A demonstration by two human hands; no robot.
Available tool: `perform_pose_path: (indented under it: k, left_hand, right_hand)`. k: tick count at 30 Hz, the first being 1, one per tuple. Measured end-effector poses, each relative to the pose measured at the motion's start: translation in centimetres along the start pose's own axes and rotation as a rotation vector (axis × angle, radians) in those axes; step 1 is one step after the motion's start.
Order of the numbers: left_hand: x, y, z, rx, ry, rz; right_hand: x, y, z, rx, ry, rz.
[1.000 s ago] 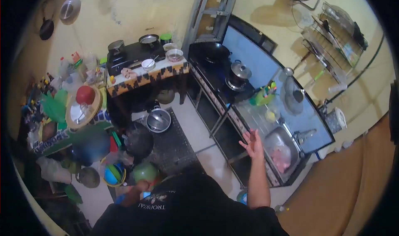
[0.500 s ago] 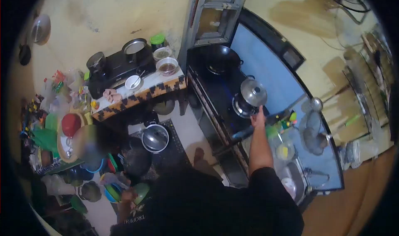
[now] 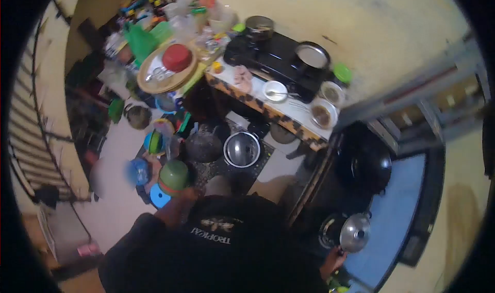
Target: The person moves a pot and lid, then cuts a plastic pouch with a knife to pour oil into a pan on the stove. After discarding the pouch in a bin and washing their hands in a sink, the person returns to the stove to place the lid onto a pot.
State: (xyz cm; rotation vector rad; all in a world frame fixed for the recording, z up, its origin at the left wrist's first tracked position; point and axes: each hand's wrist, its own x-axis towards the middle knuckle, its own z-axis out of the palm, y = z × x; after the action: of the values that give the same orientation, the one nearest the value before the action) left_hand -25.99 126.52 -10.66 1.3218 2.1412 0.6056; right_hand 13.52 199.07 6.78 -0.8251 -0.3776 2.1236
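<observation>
At the lower right, my right hand (image 3: 332, 263) is closed around the dark handle of a saucepan with a shiny domed lid (image 3: 356, 232). The saucepan appears beside a burner (image 3: 328, 231) on the dark cooktop and overlaps its edge in this view. My left hand (image 3: 186, 196) is in front of my shirt, right at the lower edge of a green bowl (image 3: 174, 174); its fingers are blurred. A bright blue round plastic piece (image 3: 160, 195) lies just left of that hand.
A black wok (image 3: 368, 164) sits on the cooktop's far burner. A lidded pot (image 3: 242, 149) stands on a floor mat. The counter (image 3: 258, 103) holds a black stove, bowls and a cloth. A round tray (image 3: 147, 84) with a red bowl stands left of it.
The view has swung left, so the cooktop appears lower right. My right hand stays at the saucepan handle. My left hand has shifted to the bowl's near edge.
</observation>
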Motion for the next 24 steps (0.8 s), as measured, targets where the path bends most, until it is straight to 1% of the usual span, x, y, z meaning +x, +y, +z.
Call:
perform_pose_path:
  k: [1, 2, 3, 5, 6, 8, 9, 11, 12, 13, 14, 15, 16, 17, 18, 19, 20, 21, 22, 23, 24]
  left_hand:
    - [2.2, 3.3, -3.4, 0.107, -0.044, -0.116]
    - [5.4, 9.9, -10.3, 0.218, -0.102, -0.227]
    - [6.9, 10.3, -12.0, 0.208, -0.086, -0.25]
    - [7.7, 10.3, -13.9, -0.645, 0.184, -0.673]
    - [7.8, 9.8, -14.0, -0.65, 0.192, -0.681]
    - [8.1, 7.2, -14.1, -0.625, 0.171, -0.916]
    - [7.6, 5.5, -13.5, -0.626, 0.18, -0.915]
    - [6.2, 1.1, -10.7, -0.28, 0.242, -0.496]
    - [5.3, -2.1, -8.9, -0.279, 0.253, -0.492]
    - [3.9, -5.5, -6.9, -0.335, 0.212, -0.33]
    - [2.7, -7.6, -6.2, -0.39, 0.17, -0.17]
    - [1.3, -6.0, -8.4, -0.481, 0.169, -0.425]
    - [-0.1, -4.3, -10.5, -0.594, 0.197, -0.7]
    - [-1.4, -1.3, -14.1, -0.699, 0.254, -0.957]
    - [-3.6, -4.1, -11.6, -0.727, 0.253, -0.977]
    - [-6.3, -7.2, -9.1, -0.712, 0.362, -0.875]
    - [-9.2, -9.2, -6.7, -0.689, 0.475, -0.773]
    - [-11.6, -9.0, -6.3, -0.708, 0.483, -0.793]
    - [-13.9, -8.9, -6.1, -1.156, 0.659, -0.624]
    - [-15.9, -8.6, -6.2, -1.585, 0.83, -0.405]
    - [-17.8, -7.8, -5.8, -1.588, 0.848, -0.41]
  right_hand:
    - [-0.4, -3.5, 0.2, -0.137, -0.037, -0.032]
    - [-0.6, -4.4, 0.5, -0.249, -0.084, -0.063]
    - [-1.1, -5.1, 2.1, -0.261, -0.103, -0.044]
    - [-4.6, -5.0, 10.1, -0.425, -0.045, 0.031]
    - [-5.8, -3.8, 13.5, -0.488, 0.004, 0.022]
    - [-7.3, -1.2, 19.7, -0.574, 0.068, -0.01]
    - [-8.0, 0.4, 22.6, -0.607, 0.08, -0.024]
    - [-9.0, 3.8, 27.4, -0.651, 0.095, -0.045]
    - [-9.3, 5.6, 29.7, -0.671, 0.094, -0.047]
    - [-9.5, 7.7, 32.0, -0.695, 0.09, -0.048]
    - [-9.6, 9.9, 33.9, -0.715, 0.084, -0.038]
    - [-9.6, 12.3, 36.0, -0.729, 0.067, -0.02]
    - [-8.5, 14.4, 36.8, -0.749, 0.024, 0.053]
    - [-7.2, 16.7, 37.4, -0.774, -0.016, 0.13]
    - [-7.3, 19.8, 39.6, -0.775, -0.051, 0.176]
    - [-6.4, 22.7, 40.7, -0.744, -0.178, 0.261]
    - [-5.8, 25.7, 41.8, -0.781, -0.226, 0.3]
    - [-5.6, 28.6, 43.3, -0.811, -0.278, 0.338]
    - [-5.5, 31.3, 44.6, -0.838, -0.297, 0.402]
    - [-5.6, 33.9, 45.9, -0.862, -0.318, 0.465]
    - [-5.3, 36.3, 46.6, -0.87, -0.329, 0.476]
